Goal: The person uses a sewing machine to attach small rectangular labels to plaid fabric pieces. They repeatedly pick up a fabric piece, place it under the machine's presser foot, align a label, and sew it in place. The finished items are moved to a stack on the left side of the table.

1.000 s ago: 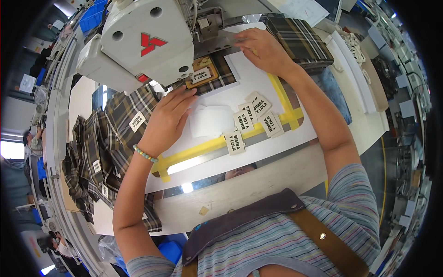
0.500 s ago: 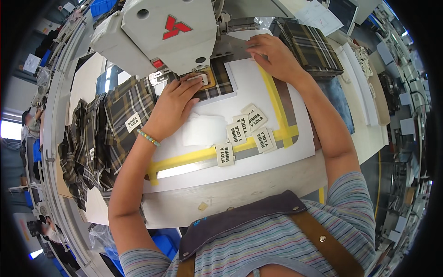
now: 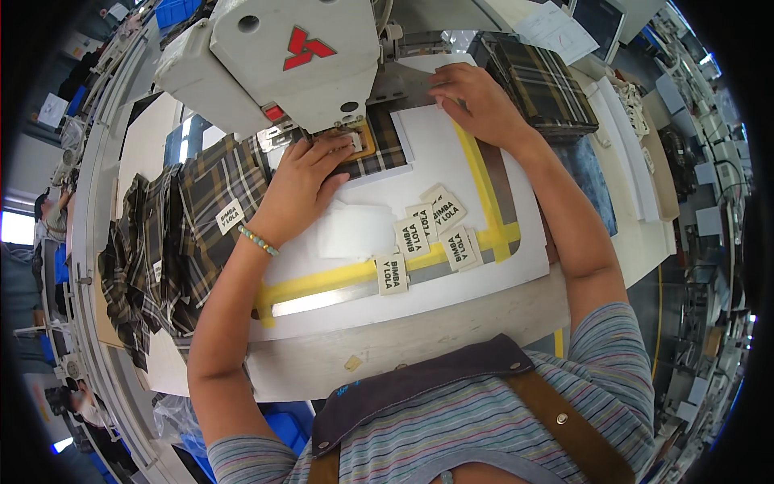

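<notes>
My left hand (image 3: 309, 176) lies with its fingers stretched out beside the brass-coloured clamp frame (image 3: 370, 145) of a white sewing machine (image 3: 282, 73). Its fingertips reach the frame, over dark brown-and-white plaid fabric (image 3: 390, 143). Whether they press on cloth or on metal is hard to make out. To the right of the machine head, my right hand (image 3: 482, 106) is held with its fingers loosely bent and apart, and nothing shows in it. Cream labels (image 3: 416, 232) with dark print are scattered on the white work sheet (image 3: 484, 278), next to a pile of thin white pieces (image 3: 357, 230).
Plaid pieces (image 3: 214, 181) drape at the left, one bearing a cream label (image 3: 230, 216). A folded plaid stack (image 3: 556, 93) stands at the back right, near papers (image 3: 558, 32) and a screen (image 3: 598, 24). Yellow tape (image 3: 484, 202) borders the work sheet. Blue bins are at the left.
</notes>
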A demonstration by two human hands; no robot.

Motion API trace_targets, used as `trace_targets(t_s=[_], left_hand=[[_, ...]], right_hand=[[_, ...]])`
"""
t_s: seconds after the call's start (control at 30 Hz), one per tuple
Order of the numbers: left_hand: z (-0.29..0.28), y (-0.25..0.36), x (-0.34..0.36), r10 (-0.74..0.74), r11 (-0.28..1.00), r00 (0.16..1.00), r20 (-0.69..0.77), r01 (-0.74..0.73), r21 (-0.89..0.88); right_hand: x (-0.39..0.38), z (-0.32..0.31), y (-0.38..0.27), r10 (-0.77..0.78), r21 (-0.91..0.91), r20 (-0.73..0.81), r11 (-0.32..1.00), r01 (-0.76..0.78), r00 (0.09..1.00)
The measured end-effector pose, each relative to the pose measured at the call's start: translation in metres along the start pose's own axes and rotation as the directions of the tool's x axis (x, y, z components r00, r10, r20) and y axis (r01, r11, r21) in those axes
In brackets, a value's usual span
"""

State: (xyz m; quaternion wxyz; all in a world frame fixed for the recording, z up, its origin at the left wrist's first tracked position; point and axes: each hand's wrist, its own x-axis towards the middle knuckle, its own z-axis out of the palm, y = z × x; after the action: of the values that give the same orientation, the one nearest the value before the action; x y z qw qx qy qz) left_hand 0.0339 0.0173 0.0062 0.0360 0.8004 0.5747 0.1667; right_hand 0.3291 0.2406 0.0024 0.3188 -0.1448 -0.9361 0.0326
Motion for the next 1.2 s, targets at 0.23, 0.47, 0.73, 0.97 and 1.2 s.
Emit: trace_targets(t_s=[0.23,0.47,0.73,0.97,1.2], left_hand=[[0.0,-0.004,-0.003,0.022,0.999,1.0,-0.02,-0.022,-0.038],[-0.004,-0.008,0.0,0.013,0.999,1.0,-0.001,-0.013,-0.046],[0.003,-0.022,0.005,-0.009,1.0,1.0,-0.02,0.01,0.022],[-0.007,-0.019,-0.014,-0.06,0.998,0.99,-0.126,0.056,-0.038],[-0.012,-0.026,-0.039,-0.273,0.96,0.933,-0.235,0.247,-0.134]], right_hand=[[0.002,0.007,0.002,-0.031,0.026,-0.002,0.999,0.031,1.0],[0.002,0.01,-0.002,-0.029,0.017,0.011,0.999,0.028,1.0],[-0.004,0.009,-0.01,0.076,0.047,0.122,0.996,-0.082,0.99],[-0.003,0.017,-0.02,0.016,0.068,-0.014,0.998,-0.015,1.0],[0.003,0.025,-0.061,-0.157,0.183,0.13,0.974,0.132,0.979]])
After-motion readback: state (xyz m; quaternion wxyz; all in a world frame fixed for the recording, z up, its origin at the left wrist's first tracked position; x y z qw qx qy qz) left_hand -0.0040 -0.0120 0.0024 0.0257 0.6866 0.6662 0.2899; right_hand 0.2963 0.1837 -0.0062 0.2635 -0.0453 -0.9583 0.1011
